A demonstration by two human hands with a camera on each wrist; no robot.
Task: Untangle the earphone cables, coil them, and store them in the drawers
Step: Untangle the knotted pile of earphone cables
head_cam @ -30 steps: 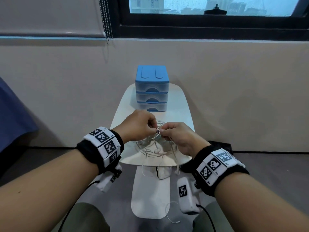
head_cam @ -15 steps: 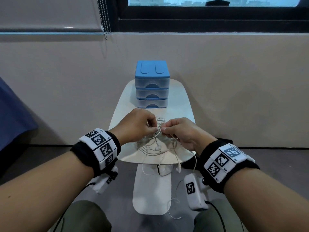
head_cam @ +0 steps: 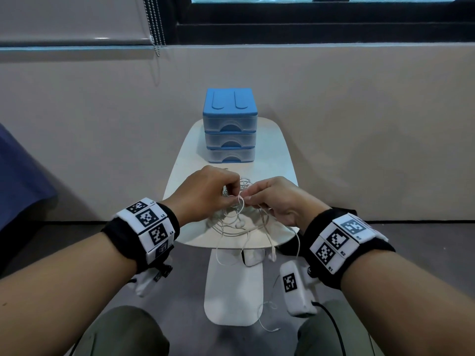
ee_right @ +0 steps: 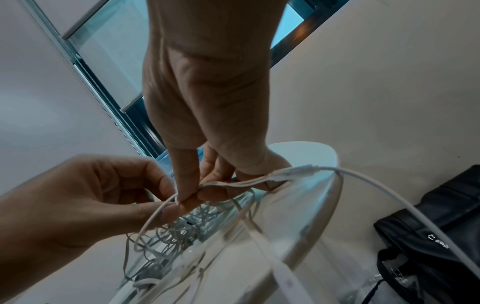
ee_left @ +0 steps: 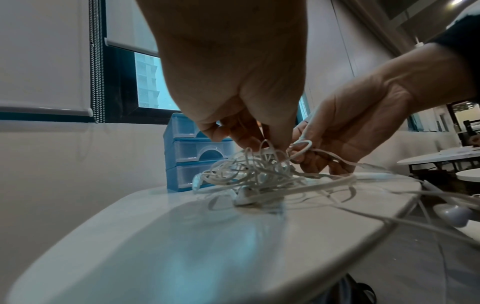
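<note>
A tangle of white earphone cables [head_cam: 237, 219] [ee_left: 257, 174] lies on the near part of the small white table [head_cam: 272, 160]. Some strands hang over the front edge toward the floor. My left hand [head_cam: 205, 191] [ee_right: 85, 197] pinches a strand at the top of the tangle, lifting it slightly. My right hand [head_cam: 277, 196] [ee_left: 350, 131] pinches a small loop of cable right beside it, fingertips of both hands almost touching. An earbud [ee_left: 244, 197] rests on the table under the tangle. The blue drawer unit [head_cam: 230, 124] with three closed translucent drawers stands at the table's far end.
A black bag [ee_right: 428, 236] sits on the floor to the right of the table. A beige wall with a dark window frame rises behind the drawers. A bead chain [head_cam: 154, 24] hangs at the upper left. My knees are below the table's front edge.
Both hands stay pinched together on the cables, and the tangle is lifted slightly. The head view has tilted down a little, so the table and drawers sit higher in the picture.
</note>
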